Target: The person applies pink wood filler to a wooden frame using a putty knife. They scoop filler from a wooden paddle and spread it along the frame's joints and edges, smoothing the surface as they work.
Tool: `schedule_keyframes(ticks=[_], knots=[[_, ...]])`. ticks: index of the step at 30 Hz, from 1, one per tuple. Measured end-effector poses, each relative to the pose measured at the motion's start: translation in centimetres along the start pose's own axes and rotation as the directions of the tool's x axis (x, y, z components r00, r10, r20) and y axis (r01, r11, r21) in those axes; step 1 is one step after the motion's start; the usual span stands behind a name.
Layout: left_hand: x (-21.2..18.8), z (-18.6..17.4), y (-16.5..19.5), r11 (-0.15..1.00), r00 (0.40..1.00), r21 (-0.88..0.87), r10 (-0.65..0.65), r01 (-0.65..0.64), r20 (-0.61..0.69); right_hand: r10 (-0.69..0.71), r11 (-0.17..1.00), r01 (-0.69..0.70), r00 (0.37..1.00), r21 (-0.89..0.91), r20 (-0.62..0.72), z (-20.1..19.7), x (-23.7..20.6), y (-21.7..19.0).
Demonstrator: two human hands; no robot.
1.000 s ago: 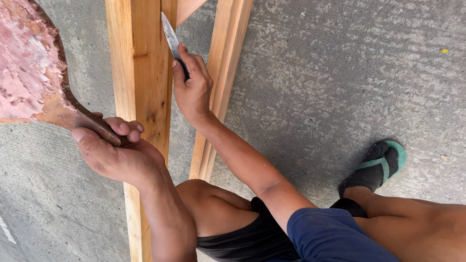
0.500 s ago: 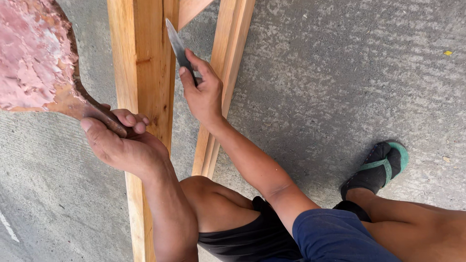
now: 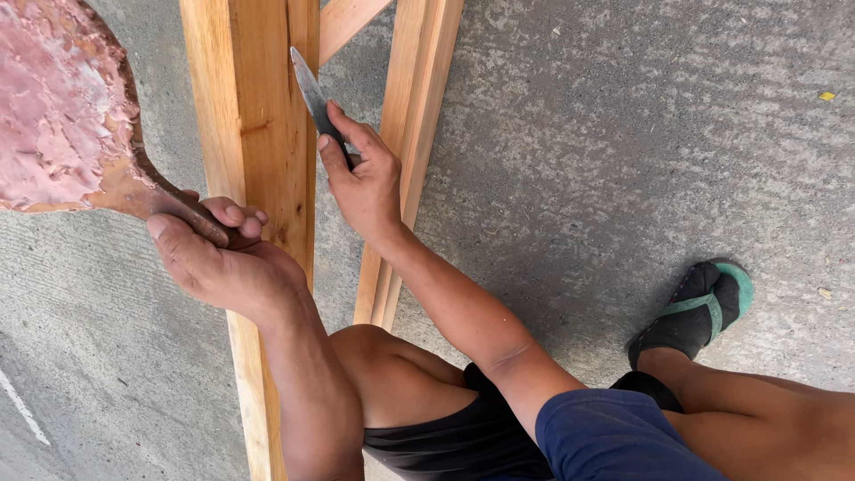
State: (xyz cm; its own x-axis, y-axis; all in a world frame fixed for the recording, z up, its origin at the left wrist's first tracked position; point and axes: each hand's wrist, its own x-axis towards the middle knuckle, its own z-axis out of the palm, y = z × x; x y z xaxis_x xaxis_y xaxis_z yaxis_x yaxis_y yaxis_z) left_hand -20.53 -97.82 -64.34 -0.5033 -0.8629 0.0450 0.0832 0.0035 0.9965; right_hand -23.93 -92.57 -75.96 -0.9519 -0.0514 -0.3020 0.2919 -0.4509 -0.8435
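Note:
My left hand (image 3: 223, 258) grips the handle of a wooden paddle board (image 3: 62, 116) loaded with pink putty, held out to the left of a wooden frame. My right hand (image 3: 365, 178) holds a thin metal putty knife (image 3: 312, 89), its blade laid against the right edge of the wide wooden beam (image 3: 258, 134). A second, narrower wooden rail (image 3: 419, 134) runs just right of that hand. A diagonal wooden brace (image 3: 352, 22) joins the two near the top.
Rough grey concrete floor (image 3: 623, 134) lies under everything. My bent knee (image 3: 383, 374) sits below the frame. My foot in a dark slipper with green trim (image 3: 699, 307) rests on the floor at the right.
My right hand and the knife have slid a little down the beam's edge. The left hand with the putty board has shifted slightly lower.

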Motion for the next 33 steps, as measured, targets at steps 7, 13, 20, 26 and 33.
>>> schedule_keyframes(ticks=[7,13,20,26,33], knots=[[0.1,-0.1,-0.5,0.999,1.0,0.044,-0.002,0.003,-0.031,0.018,0.992,-0.018,1.0,-0.123,0.004,-0.3,0.2,0.3],[-0.2,-0.2,-0.4,0.999,1.0,0.032,0.004,-0.003,-0.018,-0.185,0.964,0.173,0.982,-0.201,-0.044,0.5,0.5,1.0],[-0.6,-1.4,0.0,0.997,1.0,0.07,0.024,-0.024,0.004,0.117,0.991,-0.114,0.992,0.064,-0.041,1.2,0.8,2.0],[-0.8,-1.8,0.8,0.997,0.999,0.06,0.036,-0.037,0.017,-0.244,0.944,0.208,0.963,-0.256,-0.116,0.4,5.4,-1.8],[-0.3,0.4,0.3,0.998,0.996,0.012,0.066,-0.067,0.065,-0.273,0.925,0.252,0.961,-0.283,-0.035,-0.7,3.7,-2.2]])
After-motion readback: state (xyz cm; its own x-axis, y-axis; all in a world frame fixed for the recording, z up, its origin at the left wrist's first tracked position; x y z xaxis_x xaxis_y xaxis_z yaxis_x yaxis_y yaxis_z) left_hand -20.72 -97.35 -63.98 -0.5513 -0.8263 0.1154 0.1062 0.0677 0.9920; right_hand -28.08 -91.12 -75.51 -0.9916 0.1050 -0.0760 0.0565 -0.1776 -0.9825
